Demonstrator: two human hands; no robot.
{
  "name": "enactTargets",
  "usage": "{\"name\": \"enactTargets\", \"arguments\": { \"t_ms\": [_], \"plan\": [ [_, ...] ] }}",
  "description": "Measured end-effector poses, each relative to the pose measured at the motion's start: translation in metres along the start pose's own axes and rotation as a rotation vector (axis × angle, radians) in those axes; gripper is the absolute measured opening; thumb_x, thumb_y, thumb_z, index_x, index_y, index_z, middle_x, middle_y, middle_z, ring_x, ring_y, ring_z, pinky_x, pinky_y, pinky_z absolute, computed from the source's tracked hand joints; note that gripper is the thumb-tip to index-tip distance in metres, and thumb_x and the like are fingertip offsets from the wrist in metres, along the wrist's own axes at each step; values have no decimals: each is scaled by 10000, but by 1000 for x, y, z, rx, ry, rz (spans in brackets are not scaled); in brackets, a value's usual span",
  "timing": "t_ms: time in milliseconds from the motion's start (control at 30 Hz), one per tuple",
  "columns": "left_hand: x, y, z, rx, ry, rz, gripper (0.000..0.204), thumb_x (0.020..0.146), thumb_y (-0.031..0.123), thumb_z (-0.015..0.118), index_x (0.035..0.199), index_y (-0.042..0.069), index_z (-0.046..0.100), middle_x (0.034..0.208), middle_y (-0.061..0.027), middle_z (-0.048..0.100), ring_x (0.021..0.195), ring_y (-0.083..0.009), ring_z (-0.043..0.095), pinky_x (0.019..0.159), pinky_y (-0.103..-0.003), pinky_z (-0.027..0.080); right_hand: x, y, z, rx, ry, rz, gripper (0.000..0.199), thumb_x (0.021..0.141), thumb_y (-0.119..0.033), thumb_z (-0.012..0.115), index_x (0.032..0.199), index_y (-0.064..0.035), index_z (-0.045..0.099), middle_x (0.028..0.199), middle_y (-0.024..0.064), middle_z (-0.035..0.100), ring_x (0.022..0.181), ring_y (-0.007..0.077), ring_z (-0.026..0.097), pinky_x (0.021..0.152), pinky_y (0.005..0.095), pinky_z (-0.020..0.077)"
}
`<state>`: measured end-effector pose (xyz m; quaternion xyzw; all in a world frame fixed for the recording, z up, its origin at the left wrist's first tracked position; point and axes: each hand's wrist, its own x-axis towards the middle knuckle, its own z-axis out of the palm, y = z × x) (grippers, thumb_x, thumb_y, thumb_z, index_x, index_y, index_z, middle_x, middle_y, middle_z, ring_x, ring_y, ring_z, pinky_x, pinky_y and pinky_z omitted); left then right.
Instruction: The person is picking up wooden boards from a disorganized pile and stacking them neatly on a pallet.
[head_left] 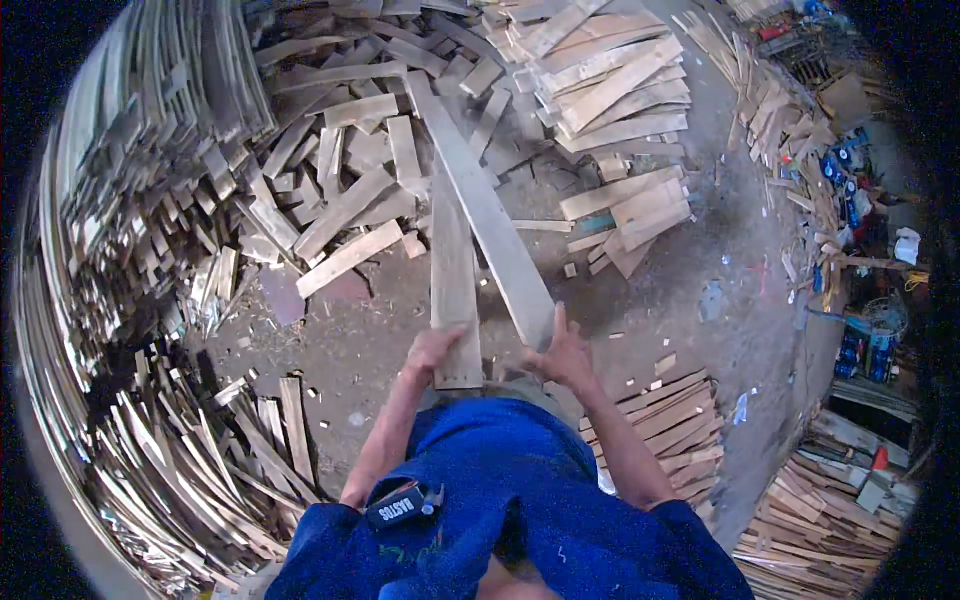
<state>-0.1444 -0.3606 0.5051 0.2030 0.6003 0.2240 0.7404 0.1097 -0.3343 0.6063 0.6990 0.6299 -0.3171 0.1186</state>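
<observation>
Two long wooden boards stretch away from me at the middle. My left hand is closed on the near end of the darker left board, its fingers lying over the top face. With my right hand I grip the near end of the paler right board, thumb and fingers at its two edges. This board slants toward the far left and partly covers the left board's far end. Both far ends reach the loose heap of short wood offcuts.
Tall stacks of thin slats rise at the far left, with more strips at the near left. A stack of planks lies at the far right. Small piles of boards sit right of me. Wood chips dot the concrete floor.
</observation>
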Motion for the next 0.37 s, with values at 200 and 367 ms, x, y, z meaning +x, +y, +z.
{"name": "enactTargets", "arguments": {
  "t_ms": [200,367],
  "plan": [
    [-78,-87,1,-59,-109,7,409,901,341,576,1153,27,643,1052,-98,671,891,-170,651,787,-319,529,-59,64,111,492,43,26,1002,705,-475,765,1439,-6,270,1187,258,579,1113,304,579,921,406,467],
    [-156,-147,-37,548,75,107,444,905,379,558,1300,176,567,1143,-168,652,1004,-249,639,920,-376,483,-95,44,114,1067,-849,32,793,770,-456,732,1377,-39,437,1203,83,619,1079,211,581,958,342,433]
  ]
}}
